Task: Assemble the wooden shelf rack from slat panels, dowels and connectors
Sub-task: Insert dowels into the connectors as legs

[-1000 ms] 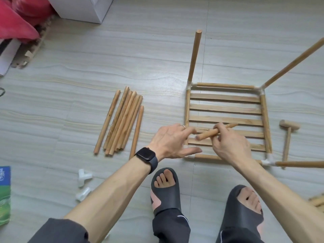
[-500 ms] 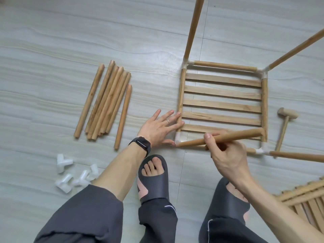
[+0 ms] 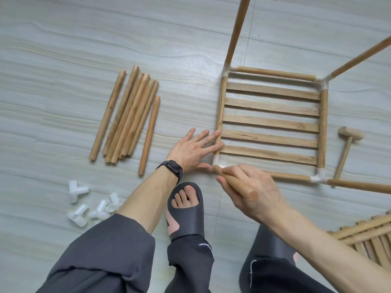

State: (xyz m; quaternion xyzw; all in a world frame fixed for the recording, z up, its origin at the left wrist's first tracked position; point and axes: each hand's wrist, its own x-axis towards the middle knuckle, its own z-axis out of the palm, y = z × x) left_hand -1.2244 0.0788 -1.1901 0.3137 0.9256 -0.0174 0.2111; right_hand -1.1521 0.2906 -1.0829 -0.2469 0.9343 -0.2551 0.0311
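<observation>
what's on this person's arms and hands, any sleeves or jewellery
No sleeves are in view. The left hand wears a thin silver ring, its wrist a black rectangular smartwatch on a dark band. The right hand shows nothing worn.

You had seven loose dowels (image 3: 129,117) at left of centre, one more dowel (image 3: 243,190) at lower centre, and four loose connectors (image 3: 79,214) at lower left. The slat panel (image 3: 270,123) at right showed five slats (image 3: 273,90), four frame dowels (image 3: 322,127), four corner connectors (image 3: 317,178) and three posts (image 3: 237,28). One mallet (image 3: 350,134) lay at the right edge.
</observation>
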